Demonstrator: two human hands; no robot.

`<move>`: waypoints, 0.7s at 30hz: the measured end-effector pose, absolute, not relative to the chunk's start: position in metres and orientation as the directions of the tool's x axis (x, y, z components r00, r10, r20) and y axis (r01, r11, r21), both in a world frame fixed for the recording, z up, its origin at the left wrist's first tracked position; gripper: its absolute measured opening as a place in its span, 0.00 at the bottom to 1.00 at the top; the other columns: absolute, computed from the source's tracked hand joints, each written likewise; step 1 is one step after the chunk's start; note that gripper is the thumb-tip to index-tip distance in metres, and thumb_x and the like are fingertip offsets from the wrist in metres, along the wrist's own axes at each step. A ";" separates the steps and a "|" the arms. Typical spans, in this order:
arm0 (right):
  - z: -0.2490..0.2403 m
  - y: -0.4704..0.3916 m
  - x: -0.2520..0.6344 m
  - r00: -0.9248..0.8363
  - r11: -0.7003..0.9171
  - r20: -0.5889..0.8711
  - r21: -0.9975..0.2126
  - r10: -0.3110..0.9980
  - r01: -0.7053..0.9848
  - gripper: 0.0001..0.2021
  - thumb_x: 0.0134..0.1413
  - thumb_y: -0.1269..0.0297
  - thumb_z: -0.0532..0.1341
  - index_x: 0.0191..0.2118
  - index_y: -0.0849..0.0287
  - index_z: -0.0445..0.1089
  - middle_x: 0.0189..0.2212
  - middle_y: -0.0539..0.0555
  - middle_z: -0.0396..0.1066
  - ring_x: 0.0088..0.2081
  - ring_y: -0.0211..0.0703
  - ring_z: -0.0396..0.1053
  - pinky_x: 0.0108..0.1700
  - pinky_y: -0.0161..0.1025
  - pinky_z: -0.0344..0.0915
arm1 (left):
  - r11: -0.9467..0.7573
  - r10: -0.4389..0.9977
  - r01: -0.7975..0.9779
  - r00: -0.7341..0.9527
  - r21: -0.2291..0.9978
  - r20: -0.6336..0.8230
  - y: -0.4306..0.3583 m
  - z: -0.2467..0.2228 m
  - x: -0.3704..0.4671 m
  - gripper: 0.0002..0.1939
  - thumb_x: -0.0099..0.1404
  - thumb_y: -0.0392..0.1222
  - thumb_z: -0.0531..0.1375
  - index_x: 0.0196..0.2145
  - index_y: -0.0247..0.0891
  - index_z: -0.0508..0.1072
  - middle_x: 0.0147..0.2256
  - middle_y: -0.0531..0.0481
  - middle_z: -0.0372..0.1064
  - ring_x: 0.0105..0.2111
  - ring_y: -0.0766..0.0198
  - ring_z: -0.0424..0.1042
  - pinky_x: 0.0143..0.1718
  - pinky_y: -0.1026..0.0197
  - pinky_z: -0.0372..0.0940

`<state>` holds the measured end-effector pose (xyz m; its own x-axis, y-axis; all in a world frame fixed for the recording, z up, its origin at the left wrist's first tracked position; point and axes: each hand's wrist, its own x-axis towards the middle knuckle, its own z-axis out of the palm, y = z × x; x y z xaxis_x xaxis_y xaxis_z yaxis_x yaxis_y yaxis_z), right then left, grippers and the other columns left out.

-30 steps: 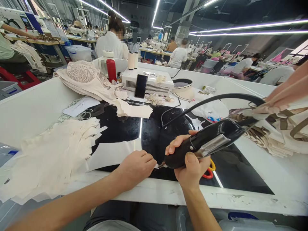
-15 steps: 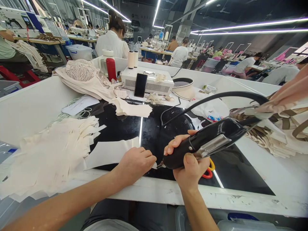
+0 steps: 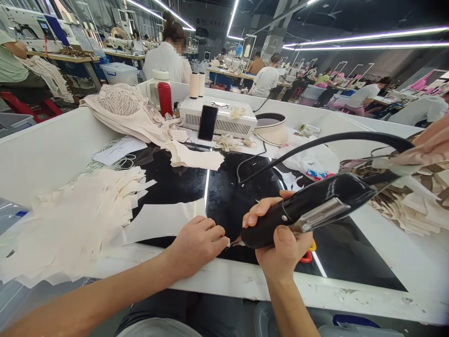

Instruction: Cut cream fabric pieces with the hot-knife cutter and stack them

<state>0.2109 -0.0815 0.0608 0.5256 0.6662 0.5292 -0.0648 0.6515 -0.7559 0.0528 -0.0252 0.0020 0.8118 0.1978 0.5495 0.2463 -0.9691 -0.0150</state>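
My right hand (image 3: 282, 252) is wrapped round a black corded handheld tool (image 3: 315, 199) with a metal lever along its side. The tool's narrow metal tip points left, close to my left fingertips. My left hand (image 3: 198, 243) is closed, pinching the right end of a flat off-white fabric piece (image 3: 157, 222). A small corner of the fabric shows at the fingertips, right beside the tip; whether they touch I cannot tell. The piece lies on a glossy black board (image 3: 228, 206). Partly hidden behind my right wrist are red and yellow scissor handles (image 3: 307, 257).
Left of the board lies a large heap of cut fabric pieces (image 3: 73, 224). Another fabric piece (image 3: 196, 156) sits at the far edge, before a phone (image 3: 207, 122) and a white vented box (image 3: 224, 117). Brown straps and fabric (image 3: 414, 201) are piled right. Co-workers sit beyond.
The view has shifted slightly. My right hand and the tool have moved a little to the right in the picture; my left hand still pinches the fabric.
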 end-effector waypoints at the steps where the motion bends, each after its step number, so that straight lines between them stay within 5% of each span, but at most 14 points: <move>1: 0.061 -0.081 0.211 0.523 0.655 0.533 -0.753 0.666 -0.067 0.20 0.56 0.54 0.71 0.52 0.50 0.69 0.32 0.46 0.71 0.25 0.38 0.70 0.26 0.37 0.71 | -0.968 0.189 0.247 0.814 -0.033 0.549 -0.025 0.002 0.053 0.08 0.74 0.28 0.57 0.40 0.39 0.72 0.35 0.53 0.73 0.34 0.62 0.69 0.36 0.56 0.59; 21: 0.066 -0.079 0.215 0.554 0.654 0.532 -0.756 0.641 -0.032 0.20 0.55 0.55 0.70 0.51 0.51 0.68 0.30 0.46 0.71 0.24 0.39 0.70 0.24 0.39 0.71 | -0.948 0.169 0.289 0.815 -0.136 0.554 -0.035 0.006 0.056 0.11 0.71 0.25 0.57 0.32 0.37 0.69 0.28 0.53 0.63 0.28 0.61 0.62 0.33 0.56 0.57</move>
<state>0.2149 -0.0788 0.0655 0.5537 0.6410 0.5316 -0.0317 0.6542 -0.7557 0.0564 -0.0352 0.0056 0.8154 0.1694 0.5535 0.2893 -0.9475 -0.1361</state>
